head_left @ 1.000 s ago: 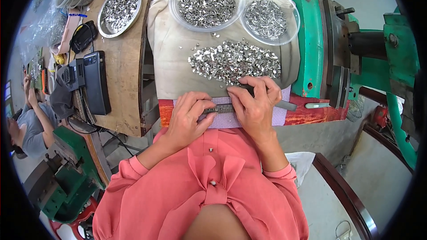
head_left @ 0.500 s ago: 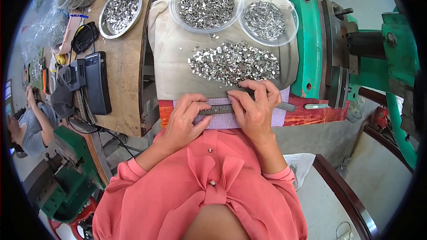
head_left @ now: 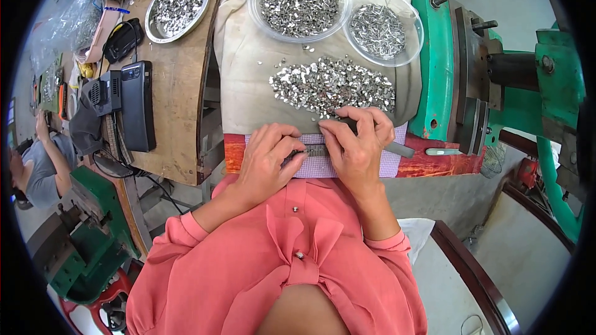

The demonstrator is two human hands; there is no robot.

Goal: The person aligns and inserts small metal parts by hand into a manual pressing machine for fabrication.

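Dark metal bar (head_left: 323,149) lies flat (partly covered) on checked cloth (head_left: 385,164).

silver metal pieces (head_left: 332,84), green press (head_left: 453,74) – checked lilac cloth (head_left: 323,166)

Both hands (head_left: 316,155) pinch dark metal bar (head_left: 347,142) (on checked cloth (head_left: 385,164)); loose metal pieces (head_left: 332,84) just beyond.

A small metalworking workshop: green press machine (head_left: 459,80) beside the cloth-covered bench (head_left: 248,74), heaped small metal parts (head_left: 332,84), bowls of the same (head_left: 299,1), another green machine (head_left: 87,242) nearby.
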